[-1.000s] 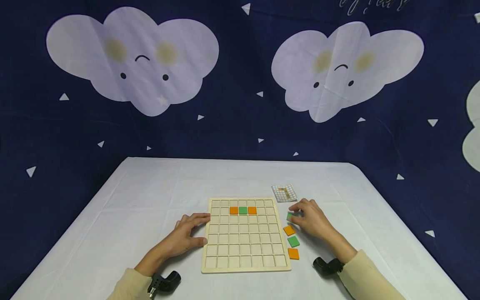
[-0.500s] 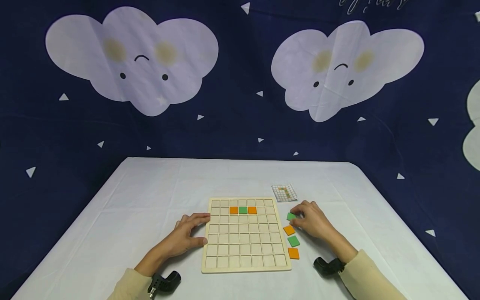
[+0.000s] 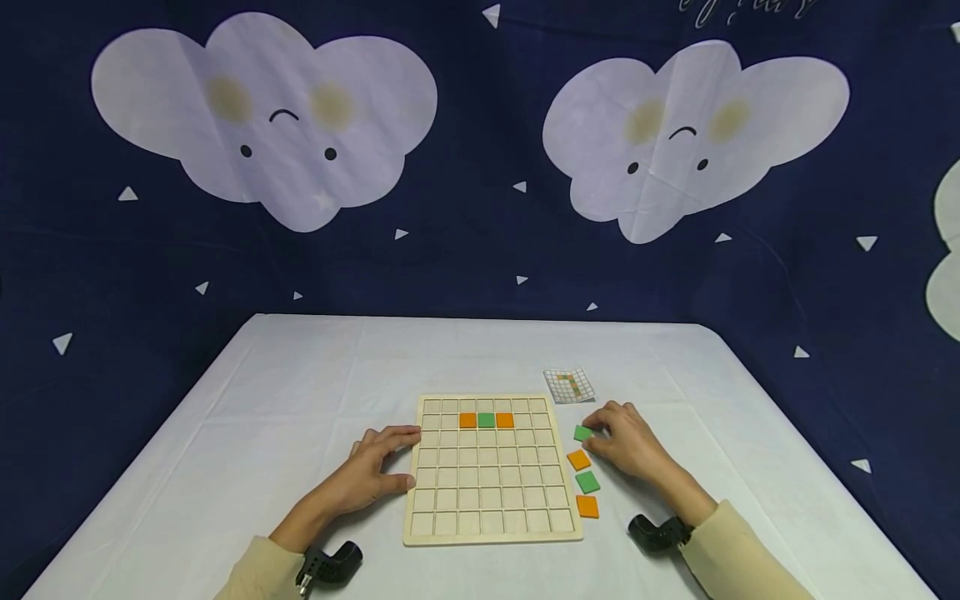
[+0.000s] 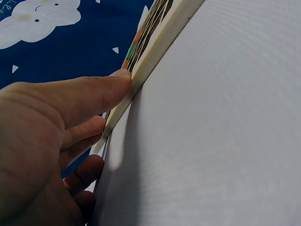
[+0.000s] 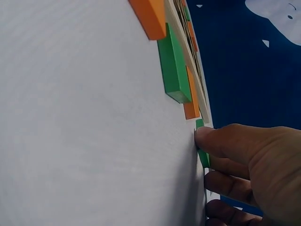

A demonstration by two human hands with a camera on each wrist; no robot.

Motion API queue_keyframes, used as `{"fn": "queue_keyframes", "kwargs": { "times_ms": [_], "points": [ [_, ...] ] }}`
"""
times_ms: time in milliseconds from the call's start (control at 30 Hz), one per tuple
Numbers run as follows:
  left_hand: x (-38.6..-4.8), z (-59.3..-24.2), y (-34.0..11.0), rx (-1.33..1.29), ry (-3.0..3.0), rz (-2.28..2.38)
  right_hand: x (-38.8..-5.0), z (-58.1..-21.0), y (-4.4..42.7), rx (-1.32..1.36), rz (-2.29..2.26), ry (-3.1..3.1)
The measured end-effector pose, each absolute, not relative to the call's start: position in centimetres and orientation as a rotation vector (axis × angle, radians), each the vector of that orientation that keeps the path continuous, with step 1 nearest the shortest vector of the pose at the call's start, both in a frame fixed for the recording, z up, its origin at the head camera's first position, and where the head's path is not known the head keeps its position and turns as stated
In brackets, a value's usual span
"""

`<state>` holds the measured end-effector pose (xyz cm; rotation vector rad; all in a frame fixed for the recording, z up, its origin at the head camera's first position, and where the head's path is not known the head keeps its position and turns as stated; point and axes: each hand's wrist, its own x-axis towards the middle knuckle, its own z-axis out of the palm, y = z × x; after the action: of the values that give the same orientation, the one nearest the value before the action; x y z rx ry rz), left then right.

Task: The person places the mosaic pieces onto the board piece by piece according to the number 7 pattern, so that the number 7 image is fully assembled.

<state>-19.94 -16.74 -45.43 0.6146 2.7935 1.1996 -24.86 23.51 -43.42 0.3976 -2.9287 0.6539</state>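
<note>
A square wooden grid board (image 3: pixel 480 500) lies on the table. Two orange tiles (image 3: pixel 505 421) with a green tile (image 3: pixel 486 421) between them sit in its second row from the far side. My left hand (image 3: pixel 367 475) touches the board's left edge with thumb and fingertips, the fingers spread fairly straight. To the right of the board, my right hand (image 3: pixel 626 439) pinches a loose green tile (image 3: pixel 582 433) between thumb and fingers. In the right wrist view, the thumb covers part of that green tile (image 5: pixel 204 159), which is at the tabletop.
Nearer me along the board's right side lie an orange tile (image 3: pixel 578 460), a green tile (image 3: pixel 588 482) and another orange tile (image 3: pixel 587 507). A small card with a printed grid pattern (image 3: pixel 569 386) lies beyond the right hand. A dark cloud-patterned cloth (image 3: pixel 480 167) hangs behind the table.
My right hand has shifted slightly, its fingers uncovering more of the green tile than a second ago. The left hand and the board stay where they were.
</note>
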Motion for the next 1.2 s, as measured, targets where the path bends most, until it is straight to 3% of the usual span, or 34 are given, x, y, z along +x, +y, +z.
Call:
{"fn": "queue_keyframes", "kwargs": {
  "times_ms": [1200],
  "points": [
    [-19.92, -45.35, -16.68, 0.569, 2.805, 1.196, -24.61, -42.91, 23.18, 0.415, 0.712, -2.886]
  ]
}}
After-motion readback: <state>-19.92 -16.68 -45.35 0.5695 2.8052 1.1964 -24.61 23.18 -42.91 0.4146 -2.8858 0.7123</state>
